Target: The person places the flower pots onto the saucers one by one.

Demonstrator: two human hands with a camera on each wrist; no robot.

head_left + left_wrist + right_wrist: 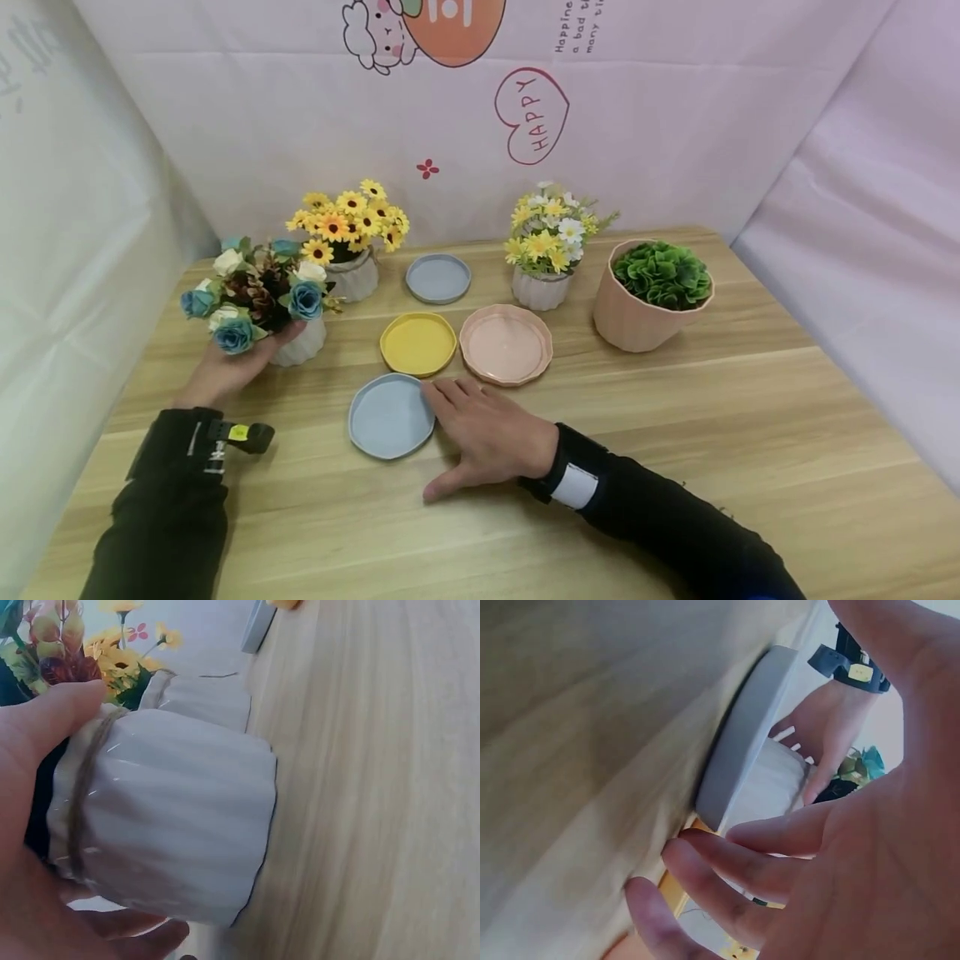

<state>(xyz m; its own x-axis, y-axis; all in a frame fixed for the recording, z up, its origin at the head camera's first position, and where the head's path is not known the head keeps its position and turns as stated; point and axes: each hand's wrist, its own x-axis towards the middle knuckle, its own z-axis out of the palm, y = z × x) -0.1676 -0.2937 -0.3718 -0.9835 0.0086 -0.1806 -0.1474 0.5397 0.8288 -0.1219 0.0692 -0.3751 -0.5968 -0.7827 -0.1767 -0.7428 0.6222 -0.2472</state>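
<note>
On the left, my left hand (232, 367) grips a white ribbed flower pot (302, 343) of blue and white artificial roses (258, 292). The left wrist view shows the thumb along the upper rim, with a cord round the pot (176, 814), and fingers curled round its other side. The pot stands close over the wooden tabletop. My right hand (491, 433) is spread low over the table, its fingertips right at the edge of the front blue-grey saucer (390, 417). Seen from the right wrist, the saucer (751, 735) is just beyond the loosely bent fingers.
Behind lie a yellow saucer (418, 344), a pink saucer (507, 345) and a smaller blue-grey saucer (438, 278). Pots of yellow flowers (354, 275) and yellow-white daisies (542, 288) stand at the back. A pink pot (633, 317) with green foliage is at right.
</note>
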